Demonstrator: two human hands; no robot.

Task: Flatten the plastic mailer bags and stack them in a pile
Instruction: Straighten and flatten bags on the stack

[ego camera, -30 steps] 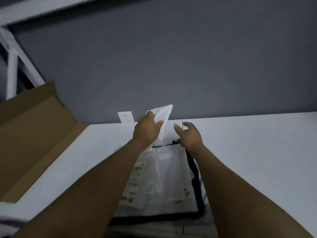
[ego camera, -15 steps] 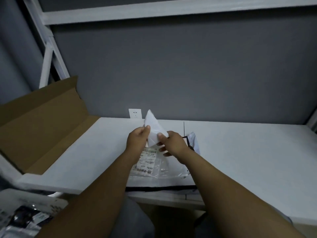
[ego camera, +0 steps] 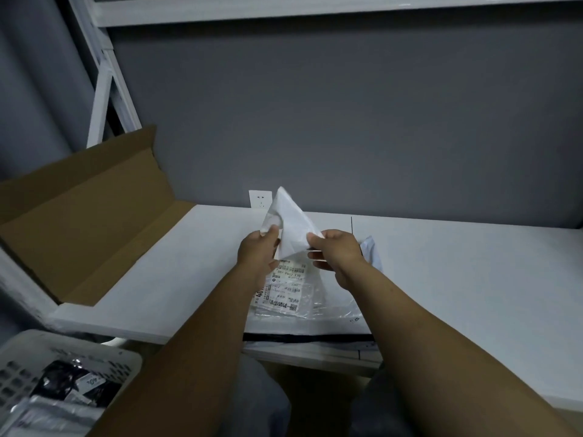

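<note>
- Head view: our left hand [ego camera: 257,250] and right hand [ego camera: 336,253] each pinch a lower edge of a crumpled white mailer bag [ego camera: 290,228], held up just above the pile of flattened bags [ego camera: 303,291] on the tabletop [ego camera: 457,279].
- We judge it best to draw the edges apart, lay the bag down and smooth it outward.
- An open cardboard box [ego camera: 79,216] lies to the left and a white basket [ego camera: 63,373] of more bags sits below; neither seems to block the pile.

Open cardboard box [ego camera: 82,222] lies on white table [ego camera: 473,279].

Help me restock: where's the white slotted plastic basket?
Head view, bottom-left corner: the white slotted plastic basket sits below the front edge of the white table.
</note>
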